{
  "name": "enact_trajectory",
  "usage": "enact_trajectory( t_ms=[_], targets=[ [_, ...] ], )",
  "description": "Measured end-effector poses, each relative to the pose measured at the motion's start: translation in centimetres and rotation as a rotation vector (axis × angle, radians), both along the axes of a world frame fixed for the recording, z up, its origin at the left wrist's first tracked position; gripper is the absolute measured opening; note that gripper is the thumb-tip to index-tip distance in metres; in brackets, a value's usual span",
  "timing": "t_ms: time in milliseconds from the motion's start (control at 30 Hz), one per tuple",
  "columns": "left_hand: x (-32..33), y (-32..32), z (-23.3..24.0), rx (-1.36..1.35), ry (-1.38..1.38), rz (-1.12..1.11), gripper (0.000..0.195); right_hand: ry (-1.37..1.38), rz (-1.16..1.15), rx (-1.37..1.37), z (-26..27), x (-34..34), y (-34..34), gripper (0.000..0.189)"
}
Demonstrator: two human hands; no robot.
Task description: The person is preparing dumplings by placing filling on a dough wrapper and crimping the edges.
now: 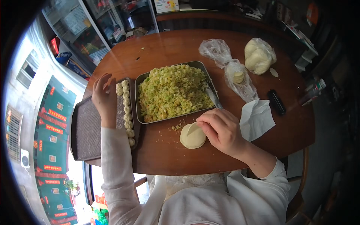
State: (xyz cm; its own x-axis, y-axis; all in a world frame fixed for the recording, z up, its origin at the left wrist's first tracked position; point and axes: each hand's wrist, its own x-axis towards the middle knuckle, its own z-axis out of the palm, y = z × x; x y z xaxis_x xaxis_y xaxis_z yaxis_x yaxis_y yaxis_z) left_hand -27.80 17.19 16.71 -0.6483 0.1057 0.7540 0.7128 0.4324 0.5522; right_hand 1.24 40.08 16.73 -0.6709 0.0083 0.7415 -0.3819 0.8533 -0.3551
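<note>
With thumb and fingers, my right hand (pixel 220 130) pinches the lifted edge of a round dough wrapper on a small stack of dough wrappers (pixel 192 137), which lies on the wooden table. My left hand (pixel 104 94) is raised over the dark tray (pixel 87 129), beside its rows of small filled dumplings (pixel 127 109); its fingers are curled apart and I see nothing in them. Between the hands, a metal tray (pixel 174 117) holds a heap of chopped vegetable filling (pixel 174 91). A utensil (pixel 213 98) leans in the filling at the tray's right side, its lower end near my right hand.
Clear plastic bags (pixel 242 81), one with dough rounds inside, lie right of the filling. Behind them sits a bagged lump of dough (pixel 258 56). A white paper towel (pixel 256 119) and a black object (pixel 276 102) lie at the right. Crumbs dot the wooden table (pixel 160 160).
</note>
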Motion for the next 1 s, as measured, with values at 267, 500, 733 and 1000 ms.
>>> enact_trajectory(
  t_ms=[267,500,733,1000],
  targets=[
    [15.8,5.3,2.8,-0.029,-0.365,-1.228,0.079,0.089,0.029,0.013,0.0,0.4,0.6,0.018],
    [17.2,5.8,-2.3,0.088,-1.146,-1.358,0.042,0.031,0.097,0.046,-0.2,0.3,0.5,0.018],
    [16.5,5.0,-3.0,0.230,-1.480,-1.272,0.033,-0.200,-0.219,0.207,3.3,0.5,3.5,0.023],
    [16.5,4.9,-2.4,0.418,-1.682,-1.250,0.041,-0.667,-0.243,0.140,3.0,2.2,6.4,0.072]
  ],
)
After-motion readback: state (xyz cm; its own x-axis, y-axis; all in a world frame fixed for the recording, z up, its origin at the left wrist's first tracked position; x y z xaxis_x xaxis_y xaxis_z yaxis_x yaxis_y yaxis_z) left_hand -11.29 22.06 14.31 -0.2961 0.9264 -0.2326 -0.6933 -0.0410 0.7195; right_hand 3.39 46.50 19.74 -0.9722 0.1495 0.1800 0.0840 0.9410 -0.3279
